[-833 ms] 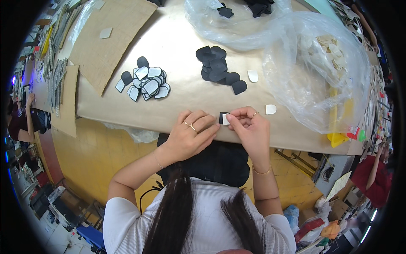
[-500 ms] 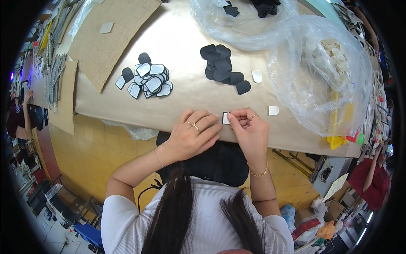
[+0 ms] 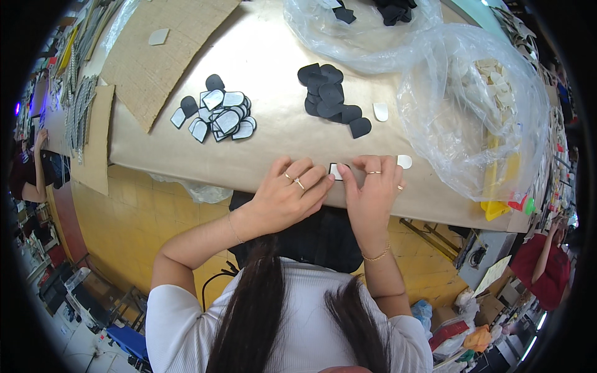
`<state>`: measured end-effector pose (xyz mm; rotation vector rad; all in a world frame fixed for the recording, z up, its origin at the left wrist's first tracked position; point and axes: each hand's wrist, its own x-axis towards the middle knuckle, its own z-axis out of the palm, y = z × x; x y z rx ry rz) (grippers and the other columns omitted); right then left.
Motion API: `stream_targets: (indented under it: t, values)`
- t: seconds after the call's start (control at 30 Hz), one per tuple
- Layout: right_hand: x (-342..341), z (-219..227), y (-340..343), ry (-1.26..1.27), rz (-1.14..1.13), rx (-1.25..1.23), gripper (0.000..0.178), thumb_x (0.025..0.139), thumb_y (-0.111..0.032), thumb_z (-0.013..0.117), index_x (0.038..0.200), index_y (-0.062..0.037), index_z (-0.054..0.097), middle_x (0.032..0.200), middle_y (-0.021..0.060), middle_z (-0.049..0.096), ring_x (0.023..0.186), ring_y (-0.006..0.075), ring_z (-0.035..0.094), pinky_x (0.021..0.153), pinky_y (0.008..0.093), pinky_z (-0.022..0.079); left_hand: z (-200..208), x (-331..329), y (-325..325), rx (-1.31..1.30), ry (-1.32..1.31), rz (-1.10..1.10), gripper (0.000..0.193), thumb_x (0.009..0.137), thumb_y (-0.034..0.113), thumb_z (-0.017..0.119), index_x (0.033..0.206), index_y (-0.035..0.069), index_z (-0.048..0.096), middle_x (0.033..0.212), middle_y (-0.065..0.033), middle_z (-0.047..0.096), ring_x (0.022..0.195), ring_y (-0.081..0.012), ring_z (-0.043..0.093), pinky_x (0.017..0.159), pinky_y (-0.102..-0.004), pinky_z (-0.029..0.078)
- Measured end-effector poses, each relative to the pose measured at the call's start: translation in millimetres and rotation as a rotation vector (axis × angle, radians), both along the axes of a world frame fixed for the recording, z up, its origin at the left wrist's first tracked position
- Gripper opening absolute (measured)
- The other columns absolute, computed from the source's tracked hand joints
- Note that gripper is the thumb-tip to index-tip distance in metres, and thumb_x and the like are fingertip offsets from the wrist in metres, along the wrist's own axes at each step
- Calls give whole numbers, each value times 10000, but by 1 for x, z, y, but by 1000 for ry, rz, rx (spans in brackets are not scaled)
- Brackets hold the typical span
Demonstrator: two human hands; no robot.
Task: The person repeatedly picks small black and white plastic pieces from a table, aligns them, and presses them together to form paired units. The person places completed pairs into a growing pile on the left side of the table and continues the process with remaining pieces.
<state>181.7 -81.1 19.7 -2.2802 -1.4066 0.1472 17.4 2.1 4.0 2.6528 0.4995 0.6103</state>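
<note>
A small black tab with a white piece on top [image 3: 336, 172] lies at the table's near edge, between my hands. My left hand [image 3: 285, 194] is closed, its fingertips at the tab's left side; its thumb is mostly hidden. My right hand [image 3: 372, 193] has its thumb on the tab's right part, with the fingers bent above and beside it. Further off lies a pile of black tabs topped with white pieces [image 3: 227, 120]. Plain black tabs [image 3: 330, 94] overlap in a heap to its right. Single white pieces [image 3: 380, 112] lie nearby, one partly behind my right fingers [image 3: 405, 161].
A cardboard sheet [image 3: 163, 65] covers the table's far left, with a pale piece [image 3: 158, 36] on it. Clear plastic bags [image 3: 429, 118] at the right and back hold white pieces and black ones [image 3: 395, 11]. Other people [image 3: 542, 270] are at both sides.
My right thumb has moved slightly right, and its fingers have spread and shifted right, now covering part of a white piece. My left fingertips have come against the tab.
</note>
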Motion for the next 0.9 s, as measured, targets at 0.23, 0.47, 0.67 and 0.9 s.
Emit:
stream_targets:
  t: [0.23,0.47,0.67,0.9]
  values:
    - [16,0,-14,179,34,118,258,840,-210,796,1066,-128,703,992,32,582,900,225,526,851,402,336,3,10,9,-226,-81,46,358,775,140,810,1110,90,695,1149,-60,608,1034,-250,577,886,-411,426]
    - [12,-3,-16,145,200,95,351,810,-161,808,1153,-157,733,1025,4,598,883,186,534,840,360,349,9,22,5,-354,-4,163,382,777,122,813,1129,78,672,1156,-80,572,991,-264,576,901,-411,416]
    - [15,-8,-19,160,260,204,329,801,-123,807,1122,-135,736,1004,12,628,900,189,570,842,362,366,12,22,4,-466,-25,134,296,838,84,769,1120,62,681,1025,-74,644,913,-240,610,879,-377,434]
    - [11,-6,-22,500,200,353,322,793,5,799,1098,-77,733,987,69,643,869,231,636,742,353,506,25,15,8,-1345,-100,249,179,983,68,656,1145,-1,685,967,-21,689,819,-94,647,690,-249,514]
